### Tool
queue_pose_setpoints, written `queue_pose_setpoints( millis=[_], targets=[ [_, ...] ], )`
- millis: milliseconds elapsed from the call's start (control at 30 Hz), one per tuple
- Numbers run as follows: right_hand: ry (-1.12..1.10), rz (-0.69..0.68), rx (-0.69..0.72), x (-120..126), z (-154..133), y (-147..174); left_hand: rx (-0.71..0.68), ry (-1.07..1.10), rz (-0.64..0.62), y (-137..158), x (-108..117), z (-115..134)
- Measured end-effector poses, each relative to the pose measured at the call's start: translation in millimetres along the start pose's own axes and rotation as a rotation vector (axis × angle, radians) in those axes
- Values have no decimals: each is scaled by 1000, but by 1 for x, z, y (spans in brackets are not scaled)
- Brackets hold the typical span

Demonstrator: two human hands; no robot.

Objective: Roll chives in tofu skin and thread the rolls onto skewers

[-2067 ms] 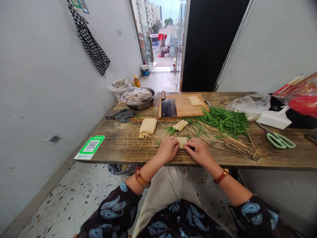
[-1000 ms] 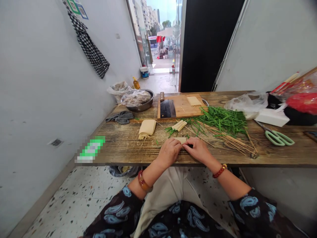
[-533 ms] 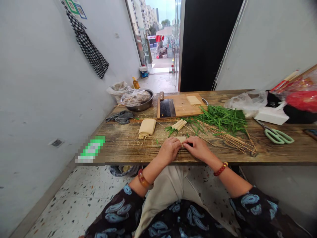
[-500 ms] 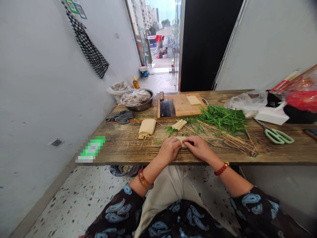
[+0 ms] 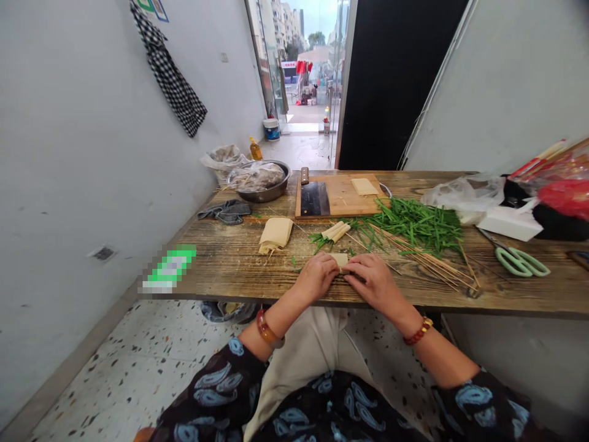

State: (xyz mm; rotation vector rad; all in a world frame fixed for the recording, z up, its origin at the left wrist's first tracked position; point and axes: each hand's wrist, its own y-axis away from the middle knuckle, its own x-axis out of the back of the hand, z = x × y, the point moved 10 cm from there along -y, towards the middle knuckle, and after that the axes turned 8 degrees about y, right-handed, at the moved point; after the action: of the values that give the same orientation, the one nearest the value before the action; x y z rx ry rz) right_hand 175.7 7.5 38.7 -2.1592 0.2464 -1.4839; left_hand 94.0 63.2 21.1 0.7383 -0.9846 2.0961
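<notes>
Between my two hands, close to the table's front edge, lies a small beige tofu skin sheet (image 5: 341,260), its near edge curled over. My left hand (image 5: 318,275) has its fingers closed on the left end of that edge. On the right end, my right hand (image 5: 373,279) pinches with thumb and fingers. What is inside the curl is mostly hidden, though a bit of green shows. Just beyond are finished tofu skin rolls (image 5: 335,231) with chive ends poking out. A stack of tofu skin sheets (image 5: 276,234) sits to the left.
Cut chives (image 5: 416,226) are heaped at right beside bamboo skewers (image 5: 427,261). Behind stands a cutting board (image 5: 350,205) with a cleaver (image 5: 315,197). Scissors (image 5: 518,261), a white box (image 5: 510,222), a grey cloth (image 5: 225,212) and a metal bowl (image 5: 264,195) lie around.
My right hand's fingers have shifted along the near edge of the sheet, which looks more curled. The camera view has turned slightly. The other things stay in place.
</notes>
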Motion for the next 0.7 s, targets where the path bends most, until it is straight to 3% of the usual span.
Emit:
queue_pose_setpoints(
  millis=[167,467,700],
  targets=[
    [69,-8,49,-9,-2,-3,26,20,13,0,-1,-4],
    [5,-33,25,-22,-2,-5,56,7,50,4,7,-2],
    [58,-40,-6,-25,0,-6,156,-126,38,4,11,-7]
  ],
)
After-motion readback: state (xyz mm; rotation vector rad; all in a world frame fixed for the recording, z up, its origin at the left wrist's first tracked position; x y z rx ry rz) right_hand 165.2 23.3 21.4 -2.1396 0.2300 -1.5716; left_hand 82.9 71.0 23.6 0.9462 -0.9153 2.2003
